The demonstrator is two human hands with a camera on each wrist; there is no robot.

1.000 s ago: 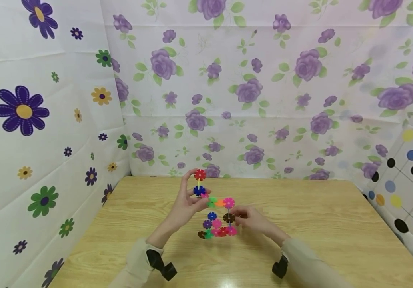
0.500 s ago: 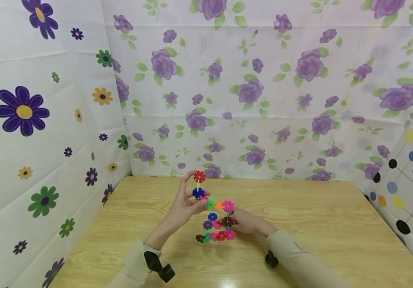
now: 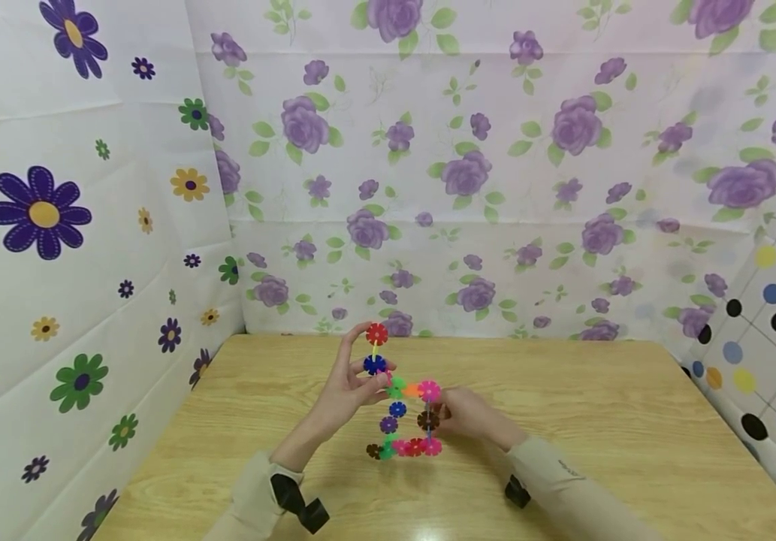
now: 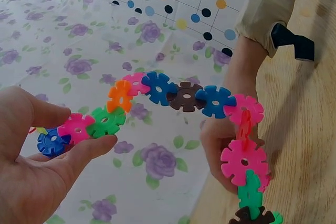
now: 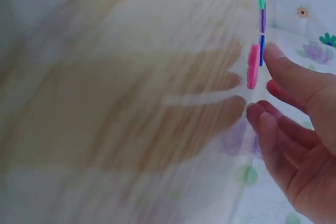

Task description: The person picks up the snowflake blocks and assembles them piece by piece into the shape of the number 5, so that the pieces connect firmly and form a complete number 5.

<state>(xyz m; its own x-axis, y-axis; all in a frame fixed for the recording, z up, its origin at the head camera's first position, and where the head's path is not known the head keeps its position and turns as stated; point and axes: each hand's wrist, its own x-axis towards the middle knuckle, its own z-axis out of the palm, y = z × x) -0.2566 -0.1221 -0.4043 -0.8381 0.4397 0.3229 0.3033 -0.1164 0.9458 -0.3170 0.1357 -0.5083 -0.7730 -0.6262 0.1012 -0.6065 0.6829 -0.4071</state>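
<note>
A chain of interlocking plastic discs (image 3: 429, 391) in many colours hangs in the air, bent like a frame. My left hand (image 3: 343, 387) pinches it by a pink disc (image 4: 77, 129) between thumb and finger. A red disc (image 3: 377, 334) tops the chain near the left index fingertip, above a dark blue disc (image 3: 375, 365). My right hand (image 3: 472, 413) is by the brown disc (image 3: 427, 421) on the chain's right side. In the right wrist view, its thumb and fingers stand apart beside the edge-on pink piece (image 5: 253, 66), with nothing seen gripped. Overlap partly hides the right fingertips in the head view.
A wooden table (image 3: 577, 406) lies under the hands. Flower-printed cloth (image 3: 529, 150) hangs behind and at the left; dotted cloth (image 3: 766, 330) is at the right. Black wrist devices (image 3: 300, 503) sit on both sleeves.
My right hand has moved left to the brown disc. The chain has sunk slightly in the head view. A pink disc beside the purple one has gone from sight. The left hand keeps its pinch.
</note>
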